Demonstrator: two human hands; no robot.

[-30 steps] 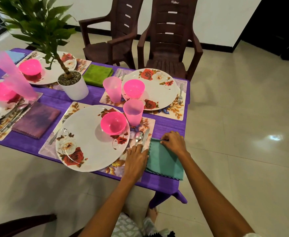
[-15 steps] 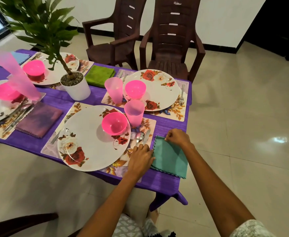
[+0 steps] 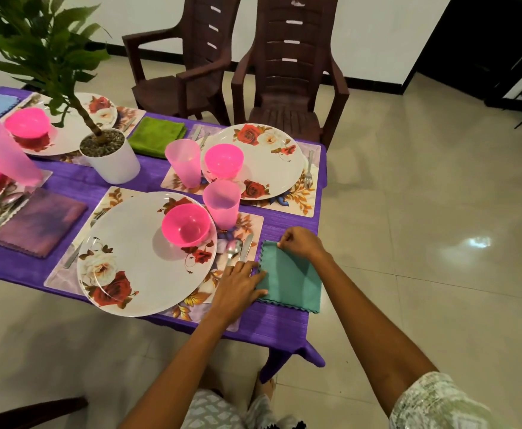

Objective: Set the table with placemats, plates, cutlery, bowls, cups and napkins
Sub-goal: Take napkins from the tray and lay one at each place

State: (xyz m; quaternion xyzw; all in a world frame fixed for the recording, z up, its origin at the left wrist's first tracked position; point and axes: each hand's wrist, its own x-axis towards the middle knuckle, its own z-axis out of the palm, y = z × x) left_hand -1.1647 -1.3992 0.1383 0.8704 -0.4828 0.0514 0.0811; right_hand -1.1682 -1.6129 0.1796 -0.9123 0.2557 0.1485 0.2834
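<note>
Head view: teal napkin (image 3: 293, 278) lies flat on purple bench (image 3: 287, 224), just right of near placemat (image 3: 247, 221), beside knife (image 3: 246, 249) and spoon (image 3: 232, 251). Your right hand (image 3: 299, 244) pinches napkin's far corner, fingers curled. Your left hand (image 3: 238, 287) lies flat, fingers straight, pressing napkin's left edge. Keep left hand as anchor, tug corner gently till edges run parallel with placemat. Avoid nudging cutlery. Near edge close to bench rim; don't let it overhang.
</note>
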